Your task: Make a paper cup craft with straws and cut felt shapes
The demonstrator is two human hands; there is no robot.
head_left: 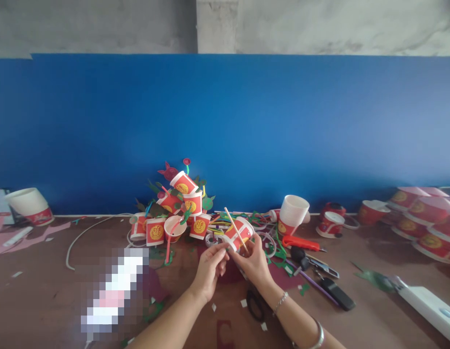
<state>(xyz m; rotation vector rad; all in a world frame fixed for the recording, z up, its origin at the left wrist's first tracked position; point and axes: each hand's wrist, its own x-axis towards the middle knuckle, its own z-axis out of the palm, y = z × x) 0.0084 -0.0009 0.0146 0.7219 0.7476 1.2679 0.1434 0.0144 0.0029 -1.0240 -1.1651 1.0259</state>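
Note:
My right hand point(259, 264) is closed round a small red and white paper cup point(242, 230), tipped on its side. A thin pale stick point(232, 222) slants across the cup's front, its lower end at my right fingers. My left hand point(211, 269) is closed, thumb and forefinger pinched right at the cup's lower-left rim. Whether they grip the rim or some small piece there I cannot tell. Behind my hands lies a pile of coloured straws point(225, 224). Black-handled scissors point(255, 305) rest on the table by my right forearm.
A decorated stack of paper cups point(155, 231) stands back left. To the right are nested white cups point(295, 208), a red utility knife point(301, 242), keys point(299, 257) and a white glue gun point(428, 303). More cups point(435, 242) are piled far right; a blurred phone point(117, 291) lies left.

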